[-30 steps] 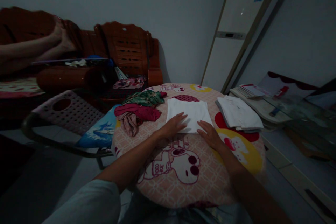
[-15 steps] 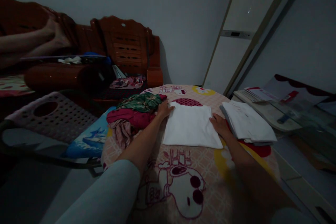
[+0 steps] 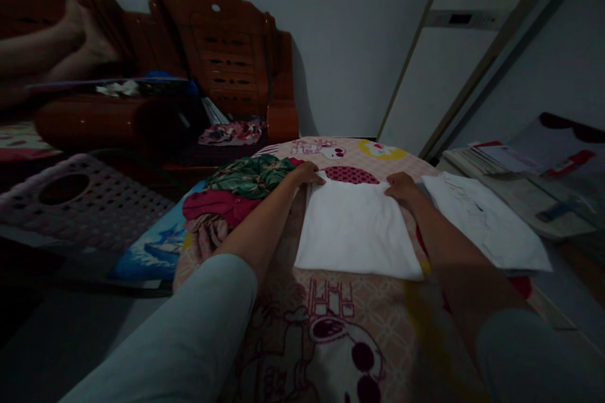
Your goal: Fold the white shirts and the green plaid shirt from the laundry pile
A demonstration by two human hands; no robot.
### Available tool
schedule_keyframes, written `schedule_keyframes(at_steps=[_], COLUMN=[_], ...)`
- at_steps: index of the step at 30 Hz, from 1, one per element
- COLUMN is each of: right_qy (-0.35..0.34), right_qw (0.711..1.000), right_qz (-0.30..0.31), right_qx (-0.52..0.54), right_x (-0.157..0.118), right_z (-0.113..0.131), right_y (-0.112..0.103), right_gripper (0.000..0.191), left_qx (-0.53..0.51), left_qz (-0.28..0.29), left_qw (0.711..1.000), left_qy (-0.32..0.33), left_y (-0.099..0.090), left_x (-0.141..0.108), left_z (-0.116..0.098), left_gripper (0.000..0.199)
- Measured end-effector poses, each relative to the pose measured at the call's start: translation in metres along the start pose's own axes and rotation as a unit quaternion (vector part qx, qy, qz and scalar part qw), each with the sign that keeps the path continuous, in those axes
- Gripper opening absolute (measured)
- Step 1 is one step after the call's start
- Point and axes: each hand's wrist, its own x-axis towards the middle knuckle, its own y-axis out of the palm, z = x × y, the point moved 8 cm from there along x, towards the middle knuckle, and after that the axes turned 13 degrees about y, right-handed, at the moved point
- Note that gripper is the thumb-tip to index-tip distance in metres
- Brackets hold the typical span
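Observation:
A white folded garment (image 3: 357, 227) lies flat on the round table, its near edge toward me. At its far left corner, my left hand (image 3: 308, 174) pinches the cloth between thumb and fingers. My right hand (image 3: 401, 187) grips the far right corner in the same way, fingers closed. To the left of the garment is a heap of crumpled clothes: a green patterned piece (image 3: 250, 175) on top of a magenta piece (image 3: 212, 206). A stack of white folded clothes (image 3: 482, 217) sits to the right, partly behind my right forearm.
A patterned tablecloth (image 3: 387, 308) covers the table. A woven chair (image 3: 108, 201) with a blue cushion (image 3: 154, 242) stands at left. Behind is a wooden sofa (image 3: 227, 63), where another person's feet (image 3: 89, 38) rest. Papers (image 3: 501, 160) lie on a side cabinet at right.
Both hands have moved from the garment's sides up to its far corners and now grip them. The camera view has tilted down and come closer.

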Motion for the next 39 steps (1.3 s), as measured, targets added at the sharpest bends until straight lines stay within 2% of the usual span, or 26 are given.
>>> schedule_keyframes(at_steps=[3,7,12,18,20,22,25,27,29,31,35,39], right_qy=[0.005,-0.002,-0.044,-0.111,-0.134,-0.16,-0.188,-0.202,-0.205,-0.208,-0.217,-0.245], right_qw=[1.0,0.999,0.987,0.965,0.958,0.953,0.955,0.957,0.96,0.961,0.963,0.965], right_qz=[-0.001,-0.034,-0.119,-0.139,-0.14,-0.124,-0.075,-0.053,-0.056,-0.069,-0.077,-0.02], right_qx=[-0.005,0.003,0.102,0.192,0.212,0.226,0.215,0.2,0.184,0.17,0.142,0.089], right_x=[0.001,-0.014,-0.049,-0.107,-0.133,-0.159,-0.196,-0.215,-0.226,-0.231,-0.232,-0.238], right_z=[0.006,0.012,0.017,0.012,0.006,0.0,-0.009,-0.015,-0.021,-0.025,-0.028,-0.024], right_y=[-0.004,-0.017,-0.061,-0.104,-0.11,-0.107,-0.083,-0.064,-0.049,-0.041,-0.039,-0.038], right_gripper=[0.024,0.024,0.029,0.024,0.022,0.023,0.027,0.037,0.04,0.036,0.027,0.021], left_qx=[-0.001,-0.036,-0.098,-0.156,-0.19,-0.214,-0.2,-0.163,-0.134,-0.121,-0.128,-0.142], left_qz=[-0.015,-0.077,-0.152,-0.184,-0.162,-0.106,-0.007,0.031,0.04,0.035,0.037,0.128], left_qw=[1.0,0.994,0.974,0.944,0.937,0.935,0.942,0.949,0.953,0.956,0.953,0.936], left_qy=[0.02,0.069,0.134,0.225,0.245,0.26,0.269,0.267,0.267,0.265,0.272,0.295], left_y=[-0.003,-0.016,-0.041,-0.062,-0.059,-0.047,-0.014,0.008,0.023,0.028,0.023,0.027], left_x=[0.0,-0.006,-0.026,-0.076,-0.098,-0.122,-0.154,-0.169,-0.177,-0.18,-0.184,-0.191], left_z=[-0.008,-0.024,-0.048,-0.084,-0.093,-0.1,-0.104,-0.101,-0.098,-0.095,-0.096,-0.104], left_gripper=[0.031,0.027,0.03,0.026,0.028,0.03,0.032,0.032,0.033,0.032,0.027,0.022])
